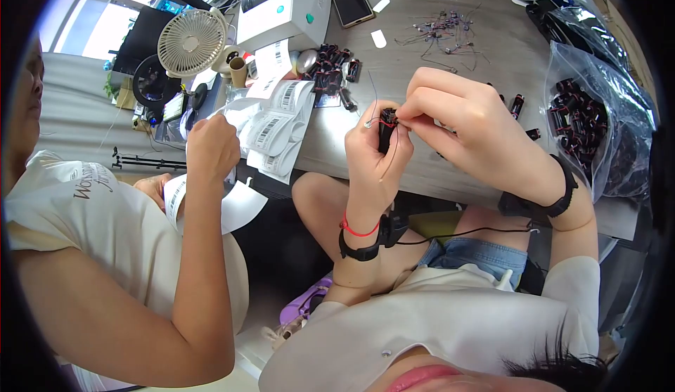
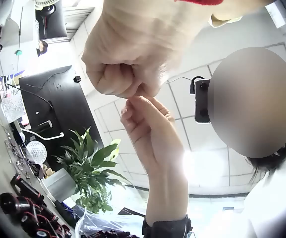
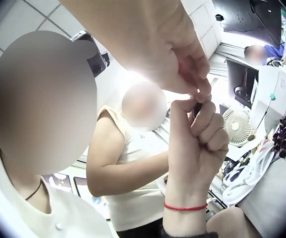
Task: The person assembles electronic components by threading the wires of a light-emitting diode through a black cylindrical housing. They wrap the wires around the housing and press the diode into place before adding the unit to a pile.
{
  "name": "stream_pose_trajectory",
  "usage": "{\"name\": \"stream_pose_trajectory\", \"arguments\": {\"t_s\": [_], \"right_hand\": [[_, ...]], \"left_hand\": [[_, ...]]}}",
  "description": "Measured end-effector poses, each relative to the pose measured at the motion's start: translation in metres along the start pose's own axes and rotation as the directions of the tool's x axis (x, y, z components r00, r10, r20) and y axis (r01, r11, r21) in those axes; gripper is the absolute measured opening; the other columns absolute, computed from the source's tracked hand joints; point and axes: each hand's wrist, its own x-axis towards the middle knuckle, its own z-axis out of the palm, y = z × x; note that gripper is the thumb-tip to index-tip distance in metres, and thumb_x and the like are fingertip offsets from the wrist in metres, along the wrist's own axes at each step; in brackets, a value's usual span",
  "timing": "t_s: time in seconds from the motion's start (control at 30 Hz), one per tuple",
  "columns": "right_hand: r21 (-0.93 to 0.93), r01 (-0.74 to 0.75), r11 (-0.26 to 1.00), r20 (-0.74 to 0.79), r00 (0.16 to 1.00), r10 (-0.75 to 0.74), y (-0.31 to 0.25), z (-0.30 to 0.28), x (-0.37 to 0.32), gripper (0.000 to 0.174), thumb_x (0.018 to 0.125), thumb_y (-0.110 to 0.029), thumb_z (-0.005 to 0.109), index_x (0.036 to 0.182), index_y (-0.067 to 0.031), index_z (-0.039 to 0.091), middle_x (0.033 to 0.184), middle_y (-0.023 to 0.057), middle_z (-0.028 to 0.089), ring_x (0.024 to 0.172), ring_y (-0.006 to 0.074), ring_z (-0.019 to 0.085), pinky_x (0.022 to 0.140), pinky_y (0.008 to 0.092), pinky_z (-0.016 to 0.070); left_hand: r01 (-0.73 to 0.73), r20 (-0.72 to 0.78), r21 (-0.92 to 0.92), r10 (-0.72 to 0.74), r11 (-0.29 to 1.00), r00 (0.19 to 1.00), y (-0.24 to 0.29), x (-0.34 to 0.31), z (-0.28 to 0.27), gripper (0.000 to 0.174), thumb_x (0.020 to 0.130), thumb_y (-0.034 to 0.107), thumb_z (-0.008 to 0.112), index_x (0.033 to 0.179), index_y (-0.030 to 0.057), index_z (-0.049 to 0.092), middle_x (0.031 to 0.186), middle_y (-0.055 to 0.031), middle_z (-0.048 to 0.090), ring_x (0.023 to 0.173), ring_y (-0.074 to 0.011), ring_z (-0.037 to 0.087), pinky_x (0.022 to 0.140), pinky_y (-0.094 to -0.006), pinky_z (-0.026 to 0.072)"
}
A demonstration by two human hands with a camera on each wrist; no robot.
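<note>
In the head view my left hand grips a small black cylindrical part upright between thumb and curled fingers. Thin red and dark wires run out near its top, with a small white connector beside the thumb. My right hand pinches at the top end of the part with thumb and index finger. In the right wrist view, a dark sliver of the part shows between the left fingers, right under the right fingertips. The left wrist view shows both hands meeting, the part hidden behind the left fist.
A clear bag of similar black parts lies at the right. More black parts sit by the label printer, with thin wires farther back. Another person at the left handles printed labels. A cable crosses the lap.
</note>
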Motion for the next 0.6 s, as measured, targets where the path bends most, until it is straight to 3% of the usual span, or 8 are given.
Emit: {"name": "stream_pose_trajectory", "arguments": {"t_s": [0.3,0.33,0.4,0.43,0.6], "right_hand": [[0.105,-0.039,0.994,-0.001,0.999,0.040,0.007,0.004,0.002,0.009,0.077,0.006,0.063,0.084,0.0031,0.060,0.080,0.0069,0.055,0.068,0.0153,0.058,0.057,0.0252,0.0471],[0.103,-0.035,0.994,0.006,0.999,0.034,0.006,0.001,0.004,0.009,0.077,0.006,0.063,0.084,0.0031,0.060,0.080,0.0069,0.055,0.068,0.0153,0.058,0.057,0.0252,0.0471],[0.296,-0.129,0.946,0.028,0.992,0.126,0.000,-0.010,0.005,0.008,0.078,0.006,0.063,0.086,0.0035,0.062,0.083,0.0068,0.056,0.071,0.0130,0.058,0.058,0.0247,0.0474],[0.388,-0.175,0.905,0.046,0.984,0.171,-0.002,-0.012,0.005,0.008,0.079,0.006,0.063,0.087,0.0037,0.062,0.084,0.0067,0.056,0.072,0.0119,0.058,0.058,0.0244,0.0475],[0.389,-0.202,0.899,0.046,0.979,0.200,-0.011,-0.012,0.006,0.010,0.079,0.006,0.063,0.089,0.0036,0.064,0.090,0.0072,0.055,0.078,0.0110,0.056,0.063,0.0233,0.0469]], "left_hand": [[-0.030,-0.016,0.015,0.030,0.999,0.999,0.002,0.004,-0.003,0.007,0.088,0.004,0.050,0.093,-0.0003,0.053,0.064,0.0040,0.045,0.055,-0.0024,0.037,0.049,-0.0180,0.0299],[0.028,0.037,-0.125,-0.023,0.992,0.999,0.006,0.001,-0.004,0.010,0.089,0.005,0.049,0.097,0.0002,0.052,0.065,0.0036,0.045,0.055,-0.0026,0.036,0.049,-0.0180,0.0293],[0.165,0.155,-0.384,-0.113,0.908,0.981,0.016,-0.007,-0.005,0.016,0.089,0.007,0.047,0.105,0.0012,0.049,0.067,0.0030,0.044,0.055,-0.0029,0.035,0.048,-0.0181,0.0282],[0.164,0.146,-0.388,-0.115,0.907,0.983,0.018,-0.009,-0.006,0.016,0.089,0.007,0.047,0.105,0.0012,0.049,0.067,0.0030,0.044,0.055,-0.0029,0.035,0.048,-0.0181,0.0282],[0.208,0.285,-0.438,-0.084,0.875,0.955,0.024,-0.010,-0.012,0.037,0.086,0.019,0.051,0.117,0.0025,0.041,0.071,0.0004,0.043,0.056,-0.0048,0.036,0.049,-0.0189,0.0281]]}}
